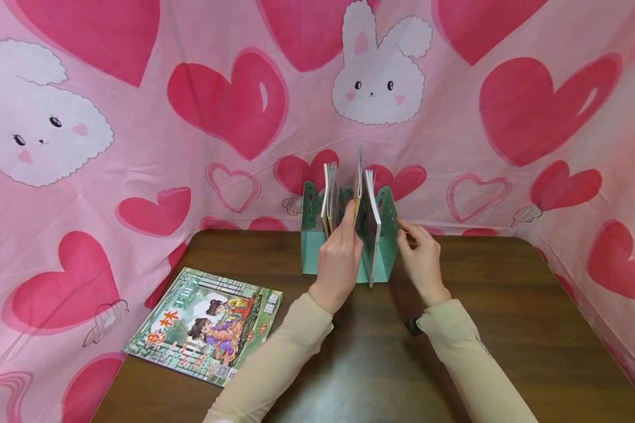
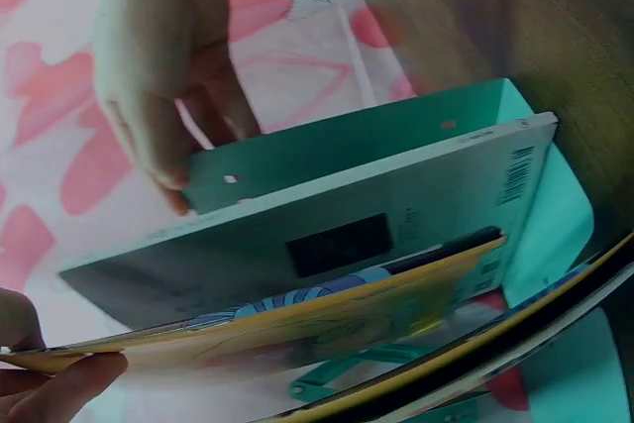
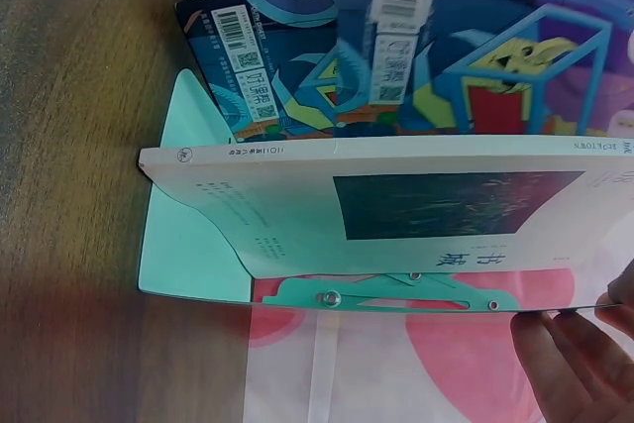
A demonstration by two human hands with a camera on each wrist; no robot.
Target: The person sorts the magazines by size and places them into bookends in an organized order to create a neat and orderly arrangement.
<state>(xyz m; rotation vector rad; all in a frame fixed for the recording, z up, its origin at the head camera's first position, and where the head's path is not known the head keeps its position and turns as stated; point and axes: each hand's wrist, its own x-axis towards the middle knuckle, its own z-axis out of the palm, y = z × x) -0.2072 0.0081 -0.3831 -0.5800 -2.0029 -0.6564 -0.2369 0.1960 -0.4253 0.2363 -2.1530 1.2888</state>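
Observation:
A green file holder (image 1: 311, 252) stands on the table with several magazines upright in it. My left hand (image 1: 338, 261) pinches a thin yellow-edged magazine (image 2: 327, 314) between thumb and fingers, inside the holder. To its right leans a thicker white-spined magazine (image 3: 456, 215) with a dark picture on its cover. At the holder's right side panel (image 1: 388, 226), my right hand (image 1: 422, 258) grips the edge, its fingertips partly hidden. Blue back covers (image 3: 396, 66) with barcodes show beyond the white magazine in the right wrist view. More magazines (image 1: 329, 200) fill the holder's left part.
A magazine (image 1: 206, 323) with two cartoon figures lies flat on the brown table (image 1: 487, 329), left of the holder and partly behind my left sleeve. Close behind the table hangs a pink cloth (image 1: 307, 106) with hearts and rabbits.

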